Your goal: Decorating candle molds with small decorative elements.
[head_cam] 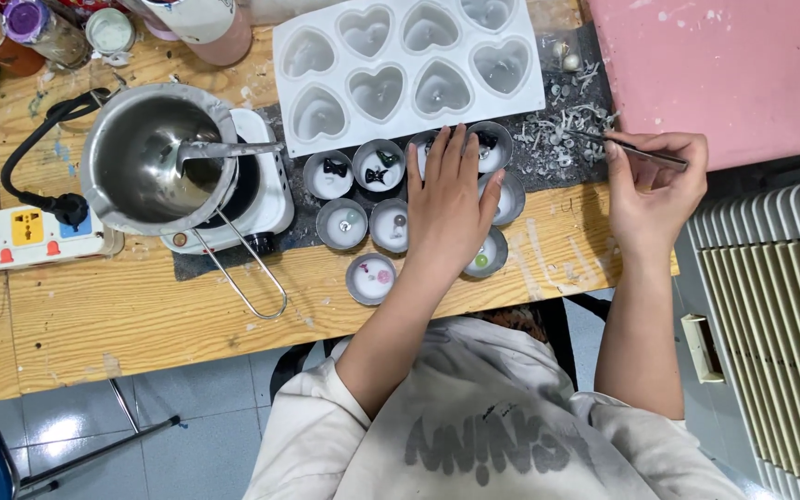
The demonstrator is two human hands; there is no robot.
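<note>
Nearest the camera is a pale printed sweatshirt (pixel 474 435), both forearms reaching out over the wooden surface (pixel 141 315). Of the 2 hands, the left hand (pixel 449 206) lies flat and empty, fingers spread, on a cluster of small round metal cups (pixel 372 278) filled with white wax, some topped with tiny dark or coloured decorations. Well apart from it, the right hand (pixel 652 185) is pinched shut on thin metal tweezers (pixel 627 148), whose tip points into a heap of small pale wick holders (pixel 562 130) on a dark mat. Beyond the cups lies a white silicone mould (pixel 409 65) with 8 heart-shaped cavities. Left of it, a steel melting pot (pixel 155 157) with a spoon inside sits on a small white hotplate (pixel 266 199), beside a power strip (pixel 25 236).
</note>
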